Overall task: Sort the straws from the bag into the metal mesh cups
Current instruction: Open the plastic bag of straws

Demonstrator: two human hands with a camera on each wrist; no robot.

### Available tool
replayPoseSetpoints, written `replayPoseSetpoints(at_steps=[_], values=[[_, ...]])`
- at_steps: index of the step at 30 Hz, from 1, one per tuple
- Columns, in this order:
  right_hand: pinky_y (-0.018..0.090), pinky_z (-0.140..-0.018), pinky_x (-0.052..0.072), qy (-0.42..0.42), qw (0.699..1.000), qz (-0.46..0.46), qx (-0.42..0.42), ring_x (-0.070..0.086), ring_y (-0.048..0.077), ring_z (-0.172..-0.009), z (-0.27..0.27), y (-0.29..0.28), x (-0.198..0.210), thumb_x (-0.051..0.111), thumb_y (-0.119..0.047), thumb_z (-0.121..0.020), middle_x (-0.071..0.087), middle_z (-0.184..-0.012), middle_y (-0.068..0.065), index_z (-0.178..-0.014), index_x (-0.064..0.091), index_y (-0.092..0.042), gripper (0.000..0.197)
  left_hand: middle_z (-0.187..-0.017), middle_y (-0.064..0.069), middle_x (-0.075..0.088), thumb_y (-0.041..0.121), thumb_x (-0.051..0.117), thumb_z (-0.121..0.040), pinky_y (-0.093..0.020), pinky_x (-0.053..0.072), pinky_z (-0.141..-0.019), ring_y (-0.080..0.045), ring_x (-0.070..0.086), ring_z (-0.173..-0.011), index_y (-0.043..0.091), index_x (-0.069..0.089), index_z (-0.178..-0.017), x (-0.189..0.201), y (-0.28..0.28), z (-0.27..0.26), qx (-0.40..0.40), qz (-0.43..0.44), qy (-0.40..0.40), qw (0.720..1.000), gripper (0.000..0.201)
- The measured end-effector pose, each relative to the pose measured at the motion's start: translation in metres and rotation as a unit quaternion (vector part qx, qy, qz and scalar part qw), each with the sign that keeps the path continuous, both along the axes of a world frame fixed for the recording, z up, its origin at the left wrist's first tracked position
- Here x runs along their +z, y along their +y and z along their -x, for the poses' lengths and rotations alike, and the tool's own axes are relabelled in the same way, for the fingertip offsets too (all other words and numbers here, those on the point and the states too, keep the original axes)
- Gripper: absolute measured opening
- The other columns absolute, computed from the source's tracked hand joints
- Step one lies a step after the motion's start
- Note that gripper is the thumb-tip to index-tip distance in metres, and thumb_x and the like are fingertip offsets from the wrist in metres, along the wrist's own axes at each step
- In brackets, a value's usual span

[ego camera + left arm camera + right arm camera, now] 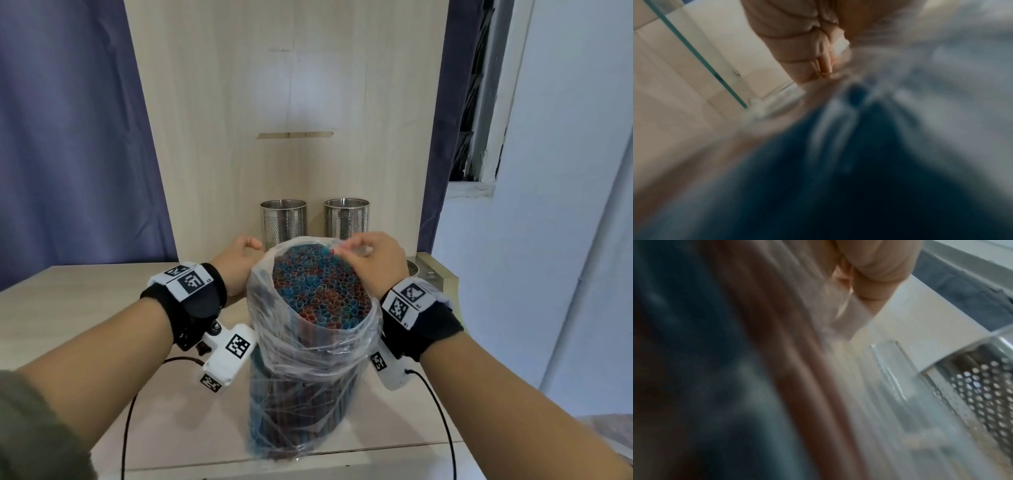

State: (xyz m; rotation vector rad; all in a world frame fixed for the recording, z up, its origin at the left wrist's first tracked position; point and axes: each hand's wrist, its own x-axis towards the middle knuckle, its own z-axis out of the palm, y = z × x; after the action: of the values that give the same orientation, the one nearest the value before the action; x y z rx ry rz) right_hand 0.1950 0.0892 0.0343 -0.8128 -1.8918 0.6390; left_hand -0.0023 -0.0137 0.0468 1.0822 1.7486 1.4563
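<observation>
A clear plastic bag (310, 359) stands upright on the table, packed with red and blue straws (318, 291) whose open ends face up. My left hand (250, 245) is at the bag's far left rim, and in the left wrist view its fingers (797, 47) curl round bunched plastic (840, 46). At the far right rim my right hand (346, 248) pinches the bag; in the right wrist view its fingers (875, 275) hold a fold of film (851, 314). Two empty metal mesh cups (283, 222) (346, 219) stand just behind the bag.
A wooden back panel (287, 102) rises behind the cups. Another metal rim (413, 269) shows at the right beside a wooden box (433, 270). Cables (442, 421) trail from my wrist cameras over the table (68, 301). A mesh cup (982, 394) is close to my right hand.
</observation>
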Motion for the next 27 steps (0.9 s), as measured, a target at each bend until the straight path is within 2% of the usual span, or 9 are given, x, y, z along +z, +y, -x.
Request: replayPoseSetpoints(at_steps=[2,5,8,10,13,16,18,23,27], values=[[0.012,-0.075,0.042,0.031,0.998,-0.063,0.006,0.05,-0.005,-0.077,-0.008,-0.002,-0.002,0.075,-0.022,-0.082,0.058,-0.098,-0.011,-0.088,0.059,-0.029,0.019,-0.081,-0.022,0.054,-0.001,0.056,-0.092,-0.032,0.041,-0.056,-0.022,0.048,-0.062,0.018,0.051,-0.095,0.0,-0.002,0.0,-0.022,-0.015,0.023,0.999,0.02],[0.022,-0.065,0.044,0.016,0.995,-0.051,0.084,0.052,0.011,-0.072,-0.02,-0.005,-0.004,0.062,-0.015,-0.092,0.062,-0.101,0.002,-0.094,0.066,-0.033,0.019,-0.092,-0.018,0.065,0.004,0.058,-0.091,-0.041,0.045,-0.077,-0.027,0.055,-0.078,0.019,0.063,-0.093,0.007,-0.002,-0.004,-0.031,-0.034,0.049,0.998,0.016],[0.024,-0.079,0.046,-0.103,0.984,0.01,0.145,0.06,0.03,-0.105,-0.022,-0.009,0.001,0.039,-0.017,-0.103,0.065,-0.12,0.013,-0.131,0.06,-0.024,0.036,-0.095,-0.005,0.072,0.034,0.055,-0.094,-0.033,0.049,-0.082,-0.02,0.065,-0.085,0.022,0.07,-0.099,0.019,-0.002,-0.012,-0.052,-0.018,0.067,0.996,0.019],[0.018,-0.096,0.042,-0.154,0.968,0.054,0.189,0.054,0.019,-0.124,-0.019,-0.011,0.004,0.027,-0.02,-0.105,0.055,-0.141,0.005,-0.145,0.044,-0.024,0.044,-0.096,-0.007,0.074,0.05,0.06,-0.082,-0.033,0.052,-0.081,-0.021,0.07,-0.085,0.018,0.071,-0.103,0.023,-0.004,-0.016,-0.084,0.009,0.06,0.995,0.039],[0.032,-0.114,0.032,-0.139,0.957,0.138,0.215,0.044,0.021,-0.135,-0.015,-0.017,0.01,0.025,-0.027,-0.104,0.045,-0.149,0.005,-0.148,0.039,-0.027,0.046,-0.088,-0.008,0.075,0.035,0.07,-0.078,-0.028,0.055,-0.068,-0.017,0.07,-0.071,0.015,0.072,-0.094,0.027,-0.004,-0.019,-0.08,0.007,0.071,0.994,0.027],[0.027,-0.107,0.035,-0.044,0.945,0.221,0.237,0.044,0.027,-0.136,-0.015,-0.024,0.012,0.035,-0.019,-0.104,0.048,-0.146,0.012,-0.139,0.049,-0.018,0.038,-0.077,-0.003,0.072,0.026,0.073,-0.08,-0.027,0.052,-0.065,-0.013,0.065,-0.064,0.016,0.073,-0.082,0.031,0.0,-0.016,-0.035,-0.004,0.126,0.991,0.01],[0.036,-0.113,0.034,-0.026,0.933,0.251,0.257,0.047,0.031,-0.133,-0.012,-0.024,0.01,0.032,-0.017,-0.1,0.052,-0.141,0.017,-0.134,0.054,-0.018,0.041,-0.073,-0.004,0.07,0.023,0.071,-0.083,-0.027,0.053,-0.065,-0.013,0.063,-0.06,0.014,0.07,-0.076,0.029,0.002,-0.013,-0.018,0.0,0.131,0.991,0.011],[0.049,-0.112,0.035,-0.015,0.907,0.346,0.241,0.058,0.03,-0.116,-0.012,-0.016,0.001,0.043,-0.037,-0.084,0.064,-0.124,0.013,-0.108,0.064,-0.014,0.039,-0.068,-0.011,0.059,0.007,0.057,-0.092,-0.022,0.05,-0.052,-0.018,0.057,-0.056,0.004,0.063,-0.072,0.008,-0.001,-0.014,-0.015,0.022,0.005,1.0,0.021],[0.043,-0.109,0.039,-0.089,0.976,0.105,0.167,0.052,0.018,-0.122,-0.023,-0.016,-0.003,0.035,-0.05,-0.096,0.059,-0.13,-0.003,-0.133,0.056,-0.029,0.047,-0.067,-0.013,0.054,0.0,0.049,-0.095,-0.028,0.048,-0.057,-0.023,0.051,-0.059,0.002,0.057,-0.072,-0.006,0.002,-0.009,0.019,0.021,0.013,1.0,0.024]])
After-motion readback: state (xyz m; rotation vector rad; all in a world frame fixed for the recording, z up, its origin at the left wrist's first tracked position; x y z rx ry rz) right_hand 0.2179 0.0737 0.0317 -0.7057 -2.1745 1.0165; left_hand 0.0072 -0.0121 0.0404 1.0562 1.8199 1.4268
